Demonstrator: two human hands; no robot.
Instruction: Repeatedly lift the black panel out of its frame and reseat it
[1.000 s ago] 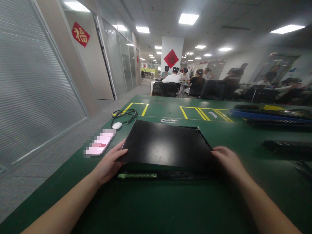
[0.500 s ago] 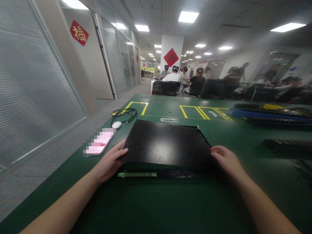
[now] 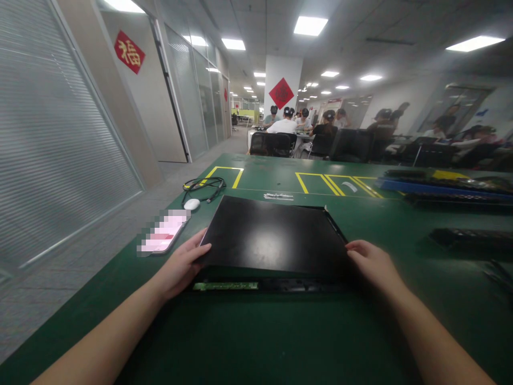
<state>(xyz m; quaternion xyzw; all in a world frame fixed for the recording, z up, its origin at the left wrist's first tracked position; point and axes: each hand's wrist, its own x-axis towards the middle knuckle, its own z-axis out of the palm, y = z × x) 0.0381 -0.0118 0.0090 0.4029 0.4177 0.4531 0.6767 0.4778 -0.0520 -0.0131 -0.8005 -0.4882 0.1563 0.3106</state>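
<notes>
Between our hands sits the black panel point(image 3: 274, 235): left hand point(image 3: 182, 267) grasps its left edge, right hand point(image 3: 371, 264) its right edge.

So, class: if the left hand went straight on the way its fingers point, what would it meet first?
The black panel: the left hand grips its near left corner, with the fingers aimed across it, so the two are in contact now.

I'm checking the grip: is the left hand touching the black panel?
Touching. The head view shows the left hand clasping the near left corner of the black panel, no gap.
</notes>
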